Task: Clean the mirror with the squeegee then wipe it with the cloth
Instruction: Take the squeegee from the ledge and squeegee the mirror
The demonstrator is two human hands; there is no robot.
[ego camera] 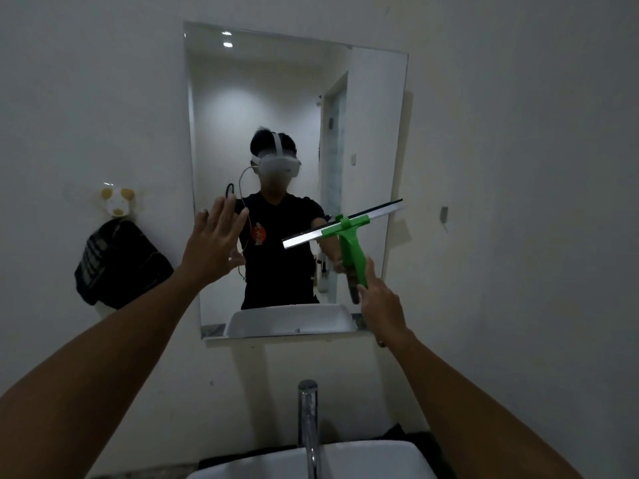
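Green squeegee point(345, 229) handle vanishes inside my right hand point(380, 302), gripped tight before the mirror point(366, 115). My left hand point(214, 240) is spread open, empty, well left of the blade.

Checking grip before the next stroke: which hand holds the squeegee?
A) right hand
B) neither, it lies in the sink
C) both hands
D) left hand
A: the right hand grips the green handle of the squeegee, while the left hand is open, fingers spread toward the mirror.

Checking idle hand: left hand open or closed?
Open. The left hand has fingers spread, palm toward the mirror, holding nothing. The right hand grips the green squeegee handle.
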